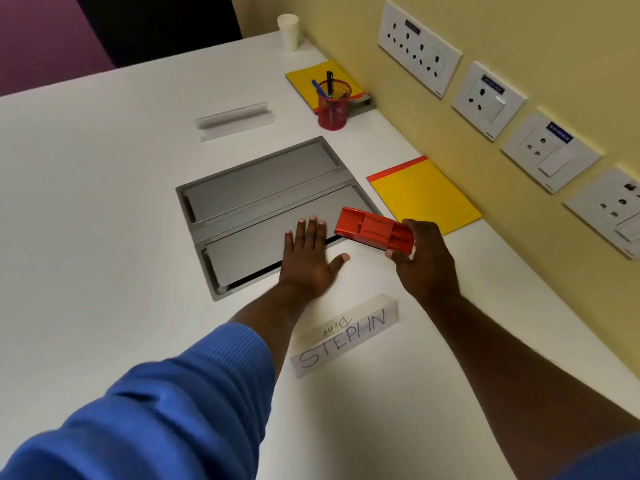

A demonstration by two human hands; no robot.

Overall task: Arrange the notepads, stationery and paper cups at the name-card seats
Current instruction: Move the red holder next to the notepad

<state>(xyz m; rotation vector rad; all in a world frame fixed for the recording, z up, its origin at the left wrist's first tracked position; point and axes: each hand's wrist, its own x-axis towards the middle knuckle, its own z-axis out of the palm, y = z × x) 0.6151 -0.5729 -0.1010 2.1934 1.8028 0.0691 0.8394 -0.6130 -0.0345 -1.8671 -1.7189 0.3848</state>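
Note:
My right hand point(427, 261) grips a red stapler point(374, 230), held just above the white table beside the grey hatch. My left hand point(310, 254) lies flat, fingers spread, half on the hatch edge and half on the table. A clear name card reading STEPHN point(346, 336) stands near me, between my forearms. One yellow notepad with a red strip point(424, 195) lies by the wall, just beyond the stapler. A second yellow notepad point(323, 83) lies farther away under a red mesh pen holder point(333, 103) with pens. A stack of white paper cups point(289, 31) stands at the far corner.
A grey double-lid cable hatch point(263, 188) is set into the white table point(104, 202). Another clear name card holder point(233, 119) stands beyond it. A grey object point(363, 103) lies behind the pen holder. Wall sockets point(419, 48) line the yellow wall on the right.

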